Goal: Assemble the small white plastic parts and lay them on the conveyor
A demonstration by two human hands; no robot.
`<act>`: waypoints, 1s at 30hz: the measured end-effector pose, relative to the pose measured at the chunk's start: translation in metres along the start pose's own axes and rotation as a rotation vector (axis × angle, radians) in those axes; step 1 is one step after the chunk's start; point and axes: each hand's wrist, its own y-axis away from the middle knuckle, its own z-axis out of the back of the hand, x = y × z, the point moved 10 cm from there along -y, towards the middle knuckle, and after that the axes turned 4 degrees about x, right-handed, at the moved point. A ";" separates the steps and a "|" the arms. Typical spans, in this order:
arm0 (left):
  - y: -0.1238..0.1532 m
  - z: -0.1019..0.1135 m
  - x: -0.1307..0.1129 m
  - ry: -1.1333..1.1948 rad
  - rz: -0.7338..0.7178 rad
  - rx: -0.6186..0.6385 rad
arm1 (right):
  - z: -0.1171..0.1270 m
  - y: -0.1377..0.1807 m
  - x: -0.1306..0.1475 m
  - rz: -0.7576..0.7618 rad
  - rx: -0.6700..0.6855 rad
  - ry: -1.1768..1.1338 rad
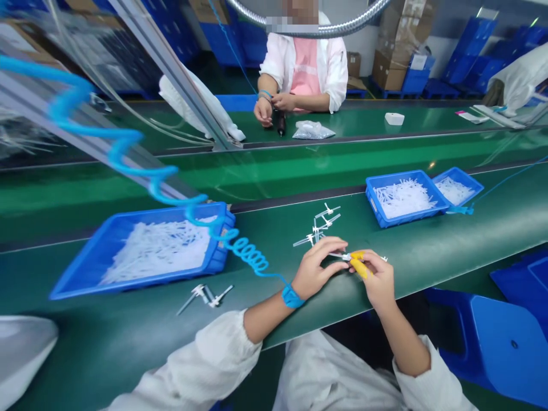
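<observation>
My left hand (314, 267), with a blue wrist strap (293, 297), pinches a small white plastic fitting (346, 257) between thumb and forefinger. A thin pale tube runs from it. Yellow covers sit on two fingers of my right hand (377, 279), which is closed on the same fitting from the right. A small white tip (384, 259) shows beyond its fingers; what it belongs to is unclear. Just past my hands, several white fittings with pale tubes (317, 229) lie loosely on the green belt (274, 228). More such pieces (208, 295) rest left of my forearm.
A large blue tray (81, 273) of white tubular parts stands at left. Two smaller blue trays (377, 214) with white pieces stand at right. A coiled blue cord (250, 257) leads to my wrist strap. Across the line, a person (338, 68) holds a dark tool beside a plastic bag (314, 130).
</observation>
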 end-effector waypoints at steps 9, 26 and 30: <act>0.003 -0.031 -0.003 -0.092 -0.026 0.270 | 0.016 -0.067 0.052 0.254 -0.135 0.328; 0.014 -0.062 -0.013 -0.239 -0.174 0.584 | 0.116 -0.204 0.058 -0.075 0.028 1.405; 0.012 -0.057 -0.009 -0.147 -0.096 0.564 | 0.141 -0.221 0.037 -0.153 0.032 1.477</act>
